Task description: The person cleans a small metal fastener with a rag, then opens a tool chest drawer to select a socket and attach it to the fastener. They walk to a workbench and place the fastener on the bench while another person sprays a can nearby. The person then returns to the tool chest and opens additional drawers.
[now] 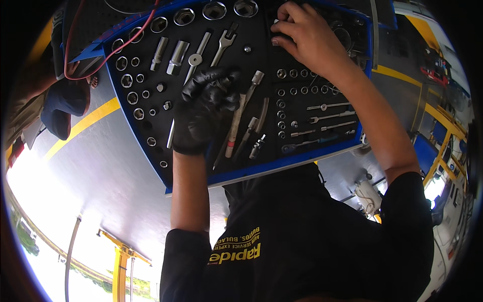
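One black-gloved left hand (205,108), one bare right hand (298,32) over a blue-rimmed, black-lined metal drawer (282,162)

The left hand's fingers are curled; whether they grip anything, I cannot tell. Just beside them in the drawer lies a worn, pale wooden stick with a red band (234,126). The right hand's fingers bend toward the thumb over the far right section, their contents unclear. Round chrome sockets (214,10) line the far and left edges.
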